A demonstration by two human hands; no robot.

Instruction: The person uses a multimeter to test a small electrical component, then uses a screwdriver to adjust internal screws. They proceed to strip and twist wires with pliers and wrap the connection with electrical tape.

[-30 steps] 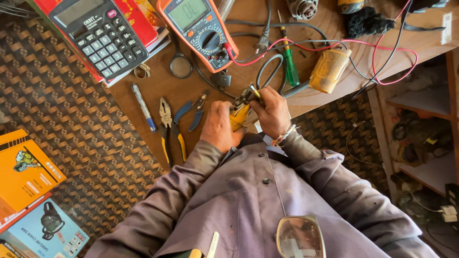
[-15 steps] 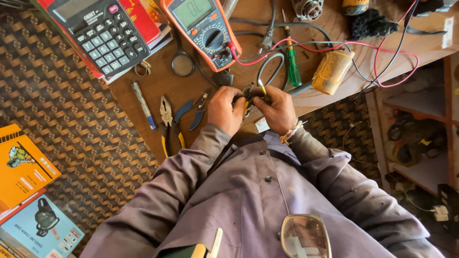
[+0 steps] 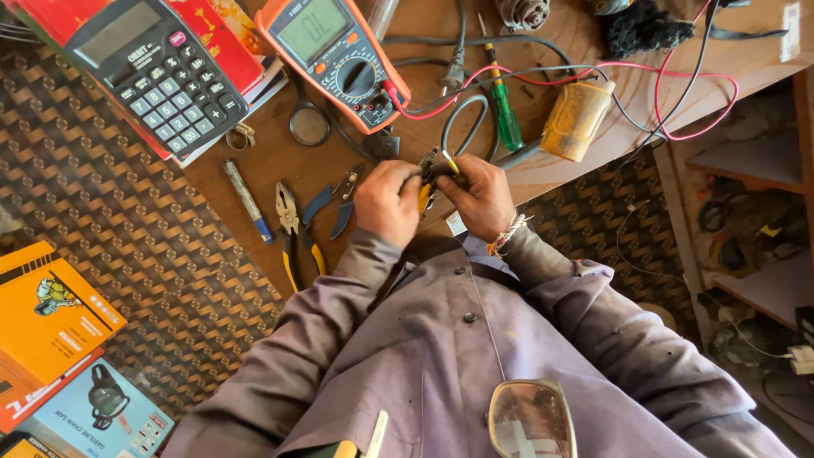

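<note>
While both hands [image 3: 432,197] pinch the small yellow-handled tool [image 3: 424,197] (fingers closed tight), I'd brace wrists on the table [image 3: 280,165].

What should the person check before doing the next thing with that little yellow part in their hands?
1. Both hands on the part: ok. The left hand and right hand pinch the small yellow part between them.
2. Part's wiring visible: cannot tell, fingers cover it.
3. Multimeter on: ok, its screen is lit.
4. Red lead plugged into the meter: ok.
5. Pliers in reach: ok, lying beside the left hand.
6. Green screwdriver in reach: ok, just above the hands.
</note>
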